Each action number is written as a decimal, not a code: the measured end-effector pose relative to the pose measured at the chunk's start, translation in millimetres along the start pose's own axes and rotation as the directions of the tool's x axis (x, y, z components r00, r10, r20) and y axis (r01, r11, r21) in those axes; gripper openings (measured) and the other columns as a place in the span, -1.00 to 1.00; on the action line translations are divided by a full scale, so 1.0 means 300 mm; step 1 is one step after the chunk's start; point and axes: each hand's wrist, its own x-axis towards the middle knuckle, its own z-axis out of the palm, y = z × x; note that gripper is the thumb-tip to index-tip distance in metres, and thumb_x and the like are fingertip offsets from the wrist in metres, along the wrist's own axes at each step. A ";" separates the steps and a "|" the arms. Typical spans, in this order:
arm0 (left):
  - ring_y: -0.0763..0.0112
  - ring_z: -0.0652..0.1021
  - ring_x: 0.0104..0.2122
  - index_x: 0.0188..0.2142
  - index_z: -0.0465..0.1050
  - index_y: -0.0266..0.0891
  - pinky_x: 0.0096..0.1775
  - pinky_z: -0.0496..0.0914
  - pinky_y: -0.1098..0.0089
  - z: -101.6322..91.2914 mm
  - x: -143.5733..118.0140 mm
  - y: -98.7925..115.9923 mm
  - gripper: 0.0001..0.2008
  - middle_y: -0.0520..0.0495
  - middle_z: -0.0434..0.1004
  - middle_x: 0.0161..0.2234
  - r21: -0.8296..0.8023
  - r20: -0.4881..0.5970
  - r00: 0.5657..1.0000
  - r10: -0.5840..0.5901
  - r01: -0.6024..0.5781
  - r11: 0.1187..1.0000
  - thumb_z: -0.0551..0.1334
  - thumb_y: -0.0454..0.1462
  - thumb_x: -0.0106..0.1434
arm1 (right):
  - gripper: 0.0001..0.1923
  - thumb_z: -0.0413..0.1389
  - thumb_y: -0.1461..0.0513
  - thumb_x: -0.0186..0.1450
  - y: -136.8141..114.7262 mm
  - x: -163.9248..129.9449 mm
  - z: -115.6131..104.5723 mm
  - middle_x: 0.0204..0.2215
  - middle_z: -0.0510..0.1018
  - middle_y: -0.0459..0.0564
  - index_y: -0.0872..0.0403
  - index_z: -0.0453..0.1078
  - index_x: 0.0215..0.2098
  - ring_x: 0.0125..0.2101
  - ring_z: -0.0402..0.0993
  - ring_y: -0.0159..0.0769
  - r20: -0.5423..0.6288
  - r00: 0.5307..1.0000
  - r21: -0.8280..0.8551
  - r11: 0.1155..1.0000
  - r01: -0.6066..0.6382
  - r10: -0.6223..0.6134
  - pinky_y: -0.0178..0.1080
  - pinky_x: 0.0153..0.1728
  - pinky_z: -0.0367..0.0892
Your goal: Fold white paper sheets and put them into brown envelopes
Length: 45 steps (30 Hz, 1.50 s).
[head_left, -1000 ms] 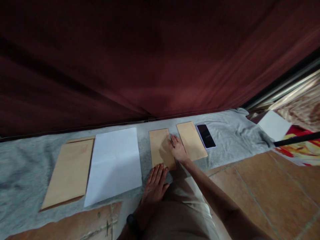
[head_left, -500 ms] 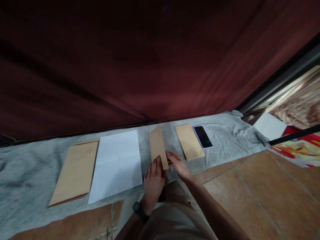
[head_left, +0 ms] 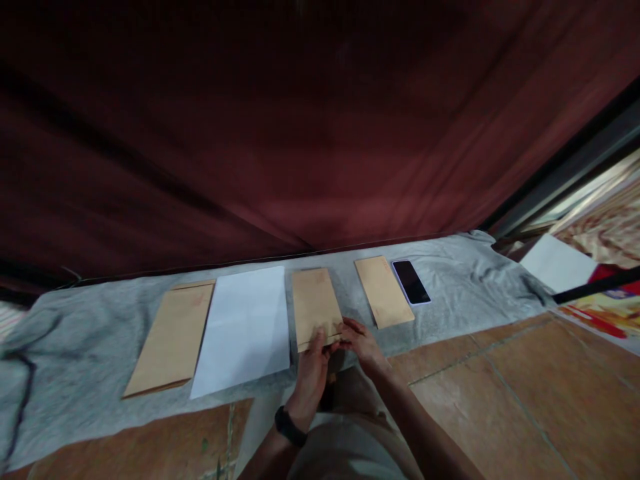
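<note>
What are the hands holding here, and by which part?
Both the left hand and right hand grip the small brown paper envelope at its near short edge; the rest lies on the grey cloth.

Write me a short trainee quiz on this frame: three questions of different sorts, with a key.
1. True or false: both hands grip the near edge of the small brown paper envelope.
2. What lies directly left of that envelope? A) black smartphone B) white paper sheet C) red curtain
3. Fill in: everything rests on a ____ cloth.

Key
1. True: left hand and right hand pinch it.
2. B, the white paper sheet.
3. Grey: the grey cloth; a black smartphone lies at the right end of the row.
</note>
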 end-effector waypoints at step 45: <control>0.13 0.09 0.43 0.46 -0.05 -0.25 0.37 0.14 0.08 -0.177 -0.021 -0.108 -0.25 -0.18 0.01 0.46 0.597 0.794 0.585 0.166 -0.700 -0.393 0.15 -0.37 0.32 | -0.73 -0.02 0.22 0.39 0.085 -0.021 -0.124 -0.21 0.63 0.16 0.05 0.47 -0.05 -0.19 0.59 0.01 0.019 0.925 -0.824 0.518 0.229 -0.380 0.05 -0.08 0.49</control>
